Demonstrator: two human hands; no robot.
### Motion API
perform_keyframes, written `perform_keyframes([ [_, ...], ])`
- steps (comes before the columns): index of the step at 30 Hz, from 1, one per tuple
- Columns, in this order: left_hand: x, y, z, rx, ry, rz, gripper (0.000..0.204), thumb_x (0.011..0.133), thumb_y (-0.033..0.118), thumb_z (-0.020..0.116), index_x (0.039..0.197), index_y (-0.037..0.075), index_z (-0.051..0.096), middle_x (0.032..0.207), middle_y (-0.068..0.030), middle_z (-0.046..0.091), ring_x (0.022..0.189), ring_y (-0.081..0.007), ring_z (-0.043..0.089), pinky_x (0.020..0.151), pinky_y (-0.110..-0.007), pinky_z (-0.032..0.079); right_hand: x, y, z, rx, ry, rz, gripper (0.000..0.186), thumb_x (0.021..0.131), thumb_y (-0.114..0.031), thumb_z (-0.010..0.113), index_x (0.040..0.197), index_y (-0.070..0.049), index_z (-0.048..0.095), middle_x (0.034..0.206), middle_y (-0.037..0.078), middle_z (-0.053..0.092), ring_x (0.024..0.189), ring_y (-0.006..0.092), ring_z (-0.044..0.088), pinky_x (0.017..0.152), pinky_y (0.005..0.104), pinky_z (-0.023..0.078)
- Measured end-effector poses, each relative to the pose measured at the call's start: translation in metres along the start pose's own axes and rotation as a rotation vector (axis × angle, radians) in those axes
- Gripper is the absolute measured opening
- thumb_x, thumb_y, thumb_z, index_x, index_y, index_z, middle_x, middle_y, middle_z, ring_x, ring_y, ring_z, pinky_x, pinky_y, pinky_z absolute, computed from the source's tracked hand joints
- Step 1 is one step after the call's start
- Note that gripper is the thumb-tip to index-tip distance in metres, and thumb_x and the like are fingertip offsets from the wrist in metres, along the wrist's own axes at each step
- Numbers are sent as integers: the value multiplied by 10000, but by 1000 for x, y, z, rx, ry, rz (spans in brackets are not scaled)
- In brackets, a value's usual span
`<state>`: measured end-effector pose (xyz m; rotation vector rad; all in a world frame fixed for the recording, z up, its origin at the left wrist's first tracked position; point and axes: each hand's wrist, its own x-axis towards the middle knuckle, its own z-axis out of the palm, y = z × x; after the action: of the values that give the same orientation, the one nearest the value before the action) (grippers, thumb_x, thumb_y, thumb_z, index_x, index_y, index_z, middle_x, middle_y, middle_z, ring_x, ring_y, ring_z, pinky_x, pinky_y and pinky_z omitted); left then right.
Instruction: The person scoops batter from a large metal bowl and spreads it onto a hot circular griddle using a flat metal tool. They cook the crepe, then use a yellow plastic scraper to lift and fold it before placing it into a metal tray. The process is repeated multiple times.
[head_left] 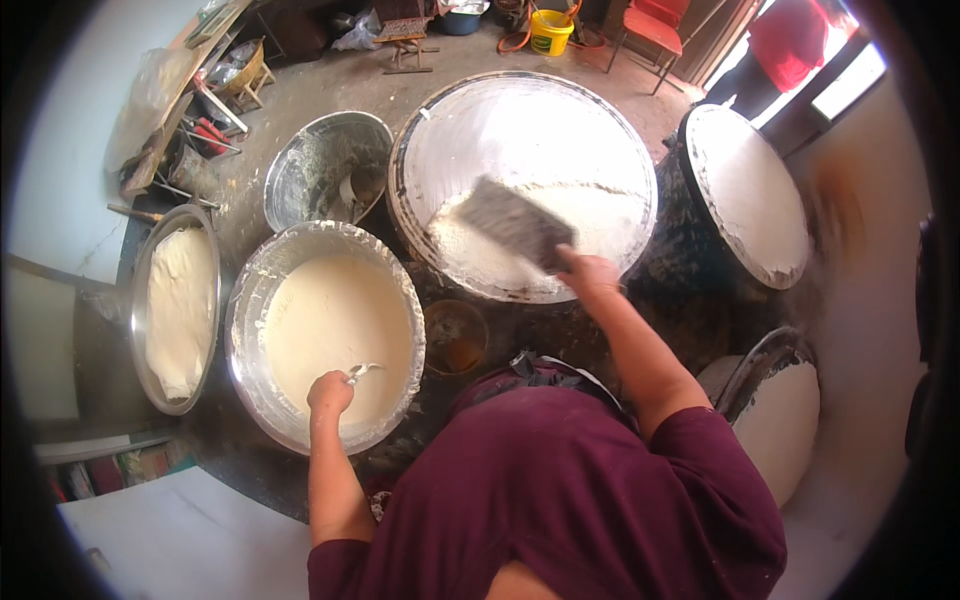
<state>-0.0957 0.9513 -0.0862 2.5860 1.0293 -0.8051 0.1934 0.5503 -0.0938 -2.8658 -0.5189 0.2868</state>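
Observation:
My left hand (pixel 329 392) is closed on a small metal ladle (pixel 362 372) whose tip dips into pale batter in a large metal basin (pixel 250 290) in front of me on the left. My right hand (pixel 588 272) grips a flat dark spreader (pixel 515 222) and holds it tilted on a big round griddle (pixel 430 130) covered with a thin white layer. A thicker patch of white batter lies under and beside the spreader. The spreader looks blurred.
A second round griddle (pixel 750 190) with a white layer stands to the right. A tray of dough (pixel 180 305) is at far left, a nearly empty metal bowl (pixel 325 165) behind the basin, a small brown bowl (pixel 455 335) between basin and griddle, a yellow bucket (pixel 550 32) at the back.

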Motion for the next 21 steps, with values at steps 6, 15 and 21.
perform_keyframes([
  [6, -5, -3, 5, -31, 16, -25, 240, 758, 189, 511, 931, 134, 668, 942, -128, 644, 895, -316, 605, 772, -415, 478, -30, 146, -10, 471, 238, 653, 560, 727, -340, 715, 1216, -123, 547, 840, 92, 653, 683, 193, 617, 580, 293, 475],
  [15, 3, -1, -3, -25, 10, -4, 234, 757, 202, 525, 927, 130, 670, 933, -125, 647, 885, -310, 611, 762, -415, 480, 3, -26, 11, 341, -243, -62, 500, 714, -373, 697, 1169, -196, 589, 1012, 131, 643, 914, 250, 619, 781, 325, 472],
  [21, 0, 1, -1, -14, 20, -15, 216, 758, 196, 522, 900, 115, 663, 909, -137, 645, 870, -323, 610, 750, -422, 479, 24, 11, -27, -59, -2, 49, 538, 754, -370, 659, 1249, -270, 476, 971, 82, 644, 908, 274, 605, 752, 386, 471],
])
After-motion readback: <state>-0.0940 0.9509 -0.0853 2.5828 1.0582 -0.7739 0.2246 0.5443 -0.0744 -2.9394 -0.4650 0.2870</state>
